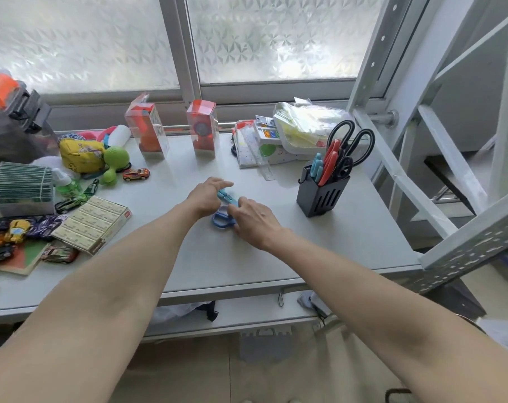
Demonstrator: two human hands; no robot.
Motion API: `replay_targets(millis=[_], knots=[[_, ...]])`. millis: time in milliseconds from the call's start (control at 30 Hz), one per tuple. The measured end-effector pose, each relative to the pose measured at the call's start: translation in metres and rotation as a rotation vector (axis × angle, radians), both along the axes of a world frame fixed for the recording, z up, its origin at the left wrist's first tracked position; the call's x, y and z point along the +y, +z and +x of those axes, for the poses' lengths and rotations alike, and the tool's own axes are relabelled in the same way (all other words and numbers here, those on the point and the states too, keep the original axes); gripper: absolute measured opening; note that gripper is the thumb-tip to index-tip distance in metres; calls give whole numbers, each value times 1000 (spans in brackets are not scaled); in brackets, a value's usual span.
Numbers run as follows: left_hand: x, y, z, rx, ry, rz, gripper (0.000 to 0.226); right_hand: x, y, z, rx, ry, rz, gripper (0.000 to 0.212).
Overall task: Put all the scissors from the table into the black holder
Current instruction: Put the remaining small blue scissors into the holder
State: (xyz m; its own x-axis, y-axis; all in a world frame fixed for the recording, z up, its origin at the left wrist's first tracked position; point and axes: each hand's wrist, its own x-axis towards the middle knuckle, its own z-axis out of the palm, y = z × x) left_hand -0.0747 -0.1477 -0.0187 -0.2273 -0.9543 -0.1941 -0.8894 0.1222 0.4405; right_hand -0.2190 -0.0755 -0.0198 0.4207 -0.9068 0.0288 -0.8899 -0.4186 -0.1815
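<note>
- Both hands meet over blue scissors (224,212) on the grey table (319,257): left hand (207,196) pinches the blade end, right hand (254,221) touches the handles.
- Black holder (321,197), well right, holds black, red and blue scissors.

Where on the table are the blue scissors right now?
In the head view, the blue scissors lie mid-table between both hands, left of the black holder.

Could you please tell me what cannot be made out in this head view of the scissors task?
- Blue-handled scissors on the grey table: middle hidden under both hands.
- Left hand, right hand: grip unclear, fingers overlap.
- Black slotted holder: the scissor blades inside it hidden by its walls.
</note>
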Motion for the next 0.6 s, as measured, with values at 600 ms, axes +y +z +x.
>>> replay_targets(millis=[600], knots=[[34,6,25,-60,241,-81,20,-4,23,-11,89,-241,175,45]])
